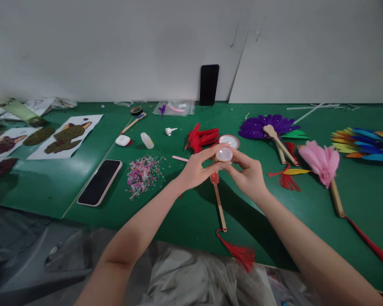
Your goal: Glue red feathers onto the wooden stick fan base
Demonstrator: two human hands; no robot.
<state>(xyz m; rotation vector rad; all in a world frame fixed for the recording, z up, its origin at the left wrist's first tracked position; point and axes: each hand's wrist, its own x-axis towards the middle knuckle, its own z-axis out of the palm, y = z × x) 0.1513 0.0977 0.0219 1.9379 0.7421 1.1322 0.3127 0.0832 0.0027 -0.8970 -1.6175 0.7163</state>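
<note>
Between my fingertips I hold a small round container (pixel 224 154) with a pale, translucent face turned towards me; its contents I cannot make out. My left hand (pixel 199 170) grips it from the left, thumb below. My right hand (pixel 249 172) closes on its right side. Beneath the hands lies a fan handle (pixel 219 204) of light wood, ending in a red tassel (pixel 242 255). Just behind them are red feathers (pixel 202 138) and a round white lid or dish (pixel 230 141) with a red rim, partly hidden by my fingers. A pink stick (pixel 180 158) lies left of my left hand.
Colourful flakes (pixel 143 174), a phone (pixel 100 182), a small bottle (pixel 147 140) and a white nozzle cap (pixel 170 131) lie to the left. On the right are purple (pixel 258 126), pink (pixel 321 161) and multicoloured feather fans (pixel 367 144). A dark phone (pixel 209 85) leans on the wall.
</note>
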